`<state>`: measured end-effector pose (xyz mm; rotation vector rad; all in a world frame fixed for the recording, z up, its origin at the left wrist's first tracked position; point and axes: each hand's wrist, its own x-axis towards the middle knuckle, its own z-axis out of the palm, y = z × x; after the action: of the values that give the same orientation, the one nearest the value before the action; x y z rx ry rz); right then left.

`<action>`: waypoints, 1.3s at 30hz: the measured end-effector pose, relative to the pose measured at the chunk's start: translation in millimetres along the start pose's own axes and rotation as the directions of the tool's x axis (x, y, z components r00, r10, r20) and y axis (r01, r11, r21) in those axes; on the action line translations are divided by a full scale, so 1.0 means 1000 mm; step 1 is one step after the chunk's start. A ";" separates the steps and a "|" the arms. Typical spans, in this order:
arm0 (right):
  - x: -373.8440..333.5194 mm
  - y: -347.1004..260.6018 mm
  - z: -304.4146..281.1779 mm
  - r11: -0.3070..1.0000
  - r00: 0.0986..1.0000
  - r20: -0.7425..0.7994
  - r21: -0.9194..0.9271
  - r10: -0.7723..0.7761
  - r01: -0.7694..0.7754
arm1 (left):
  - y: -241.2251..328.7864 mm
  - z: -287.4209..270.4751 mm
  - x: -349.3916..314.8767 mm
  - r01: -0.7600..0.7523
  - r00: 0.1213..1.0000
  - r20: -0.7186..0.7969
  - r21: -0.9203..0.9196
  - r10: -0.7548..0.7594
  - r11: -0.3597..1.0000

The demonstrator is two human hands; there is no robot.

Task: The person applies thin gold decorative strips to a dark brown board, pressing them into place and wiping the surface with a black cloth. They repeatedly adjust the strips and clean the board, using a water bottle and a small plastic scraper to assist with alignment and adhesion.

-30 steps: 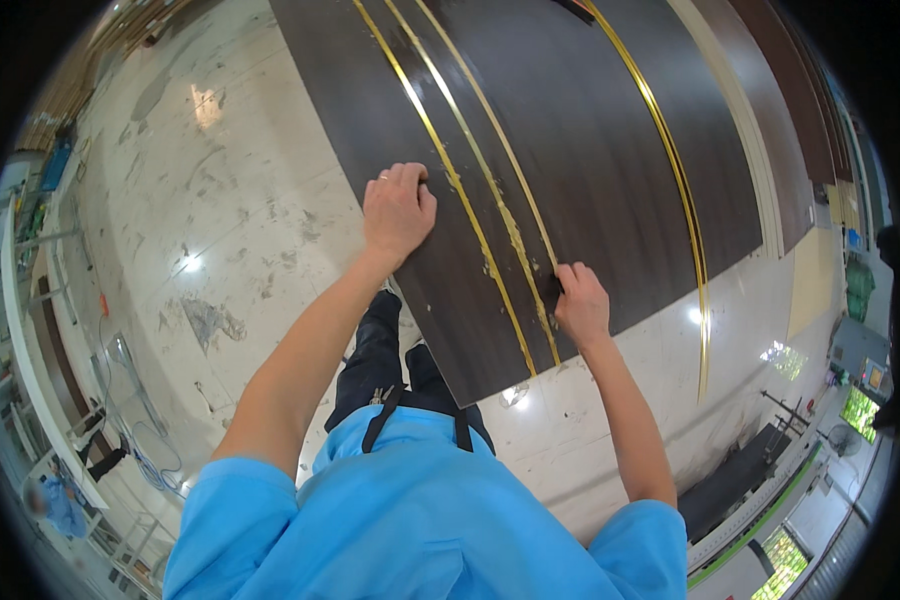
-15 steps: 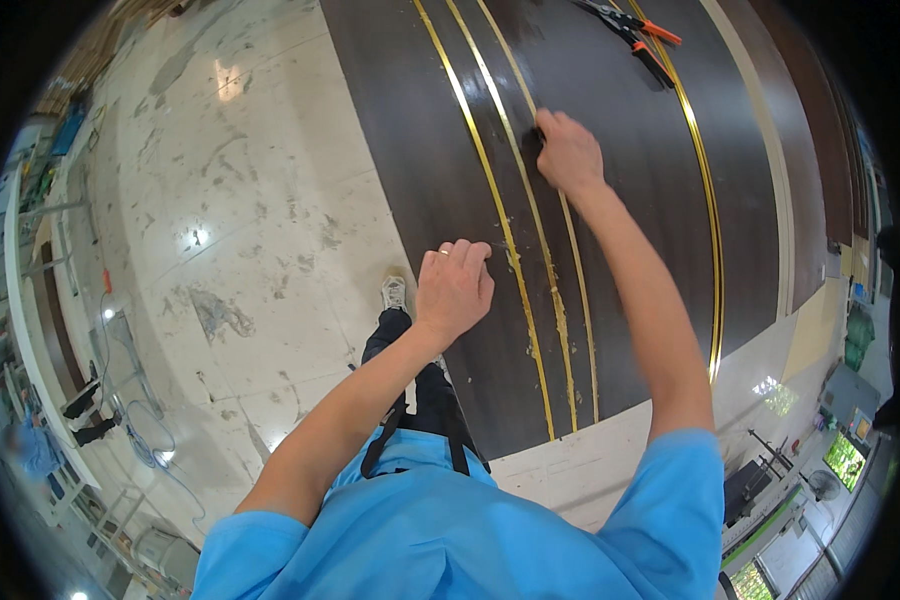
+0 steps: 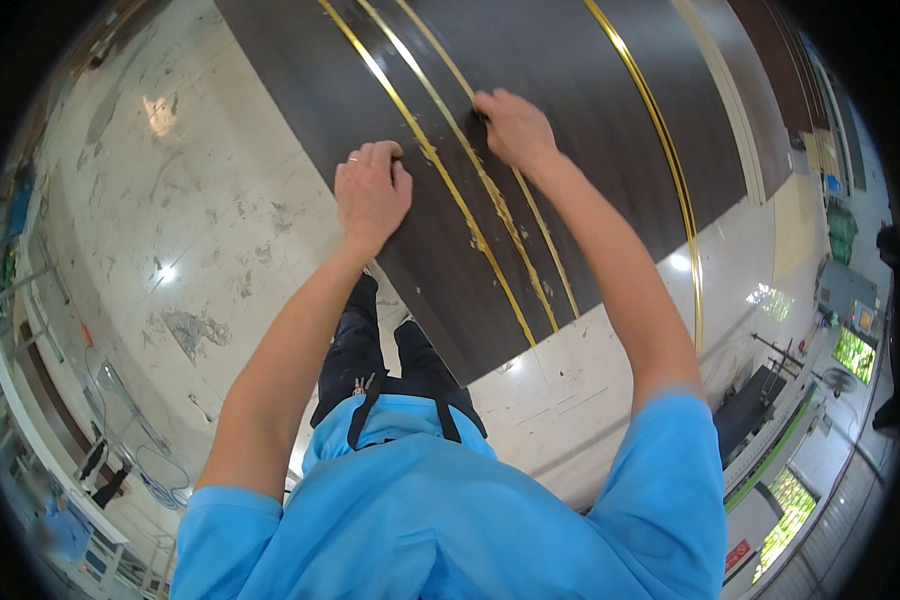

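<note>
A dark brown panel (image 3: 590, 130) lies before me with narrow gold strips running along it. Ragged yellowish flakes cling around the left gold strip (image 3: 440, 170) and the middle strip (image 3: 490, 185). My right hand (image 3: 518, 130) is closed, fingertips down at the duller third strip (image 3: 540, 220). Something small and dark shows under those fingers, too hidden to name. Over the panel's left edge, my left hand (image 3: 373, 195) has its fingers curled and pressed together, a ring on one finger. Whatever that hand may hold is out of sight.
A bright gold strip (image 3: 665, 135) lies farther right and runs past the panel's near end. Beyond it is a pale strip (image 3: 725, 95). To the left stretches a stained tiled floor (image 3: 220, 220). A coiled hose (image 3: 165, 488) and metal frames stand at far left.
The view has shifted, so the panel sits higher and farther left. The orange-handled snips have left the picture. My left hand is farther up along the panel; the right stays at the third strip.
</note>
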<state>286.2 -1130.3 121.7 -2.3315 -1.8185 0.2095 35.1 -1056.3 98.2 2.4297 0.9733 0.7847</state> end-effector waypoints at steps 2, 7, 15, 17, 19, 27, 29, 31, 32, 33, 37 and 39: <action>-0.072 0.001 -0.006 0.999 1.000 -0.019 0.038 0.009 -0.009 | -0.001 0.000 -0.002 -0.005 1.000 -0.005 0.017 0.005 1.000; -0.229 -0.001 -0.020 0.995 0.993 0.054 -0.008 0.103 -0.103 | 0.000 0.002 -0.005 0.022 1.000 0.002 0.033 -0.022 0.999; -0.363 0.004 -0.036 0.973 0.945 0.232 -0.038 0.231 -0.229 | -0.003 0.005 -0.005 0.021 1.000 0.010 0.041 -0.021 0.999; -0.366 0.004 -0.036 0.976 0.957 0.191 -0.039 0.216 -0.213 | -0.004 0.005 -0.005 0.032 0.999 0.022 0.044 -0.033 0.999; -0.355 0.007 -0.039 0.971 0.928 0.286 -0.057 0.238 -0.232 | -0.004 0.005 -0.005 0.035 0.999 0.031 0.045 -0.037 0.998; -0.311 -0.008 -0.074 0.052 0.737 0.538 0.793 0.409 -0.607 | -0.006 0.007 -0.005 0.032 0.999 0.023 0.006 -0.032 0.999; -0.318 -0.037 -0.072 -0.244 0.758 0.514 0.858 0.403 -0.452 | -0.007 0.007 -0.005 0.034 0.999 0.024 -0.001 -0.034 0.999; -0.317 -0.062 -0.067 -0.469 0.780 0.486 0.836 0.395 -0.283 | -0.009 0.005 -0.004 0.041 0.997 0.060 -0.008 -0.041 0.999; -0.317 -0.075 -0.066 -0.533 0.811 0.444 0.822 0.380 -0.200 | -0.009 0.002 -0.005 0.053 0.997 0.066 -0.060 -0.049 0.997; -0.313 -0.088 -0.062 -0.587 0.815 0.420 0.800 0.398 -0.125 | -0.008 -0.003 -0.006 0.062 0.996 0.078 -0.115 -0.053 0.992; -0.288 -0.128 -0.056 -0.656 0.839 0.365 0.754 0.403 -0.013 | 0.016 -0.036 -0.035 0.375 0.924 0.318 -0.639 -0.213 0.672; -0.272 -0.151 -0.049 -0.680 0.842 0.360 0.733 0.402 0.012 | 0.033 -0.064 -0.063 0.543 0.800 0.600 -0.712 -0.014 0.445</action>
<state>88.2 -1361.2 204.3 -0.8348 0.0848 1.0714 -26.3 -1114.0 142.8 1.3535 0.5218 0.2949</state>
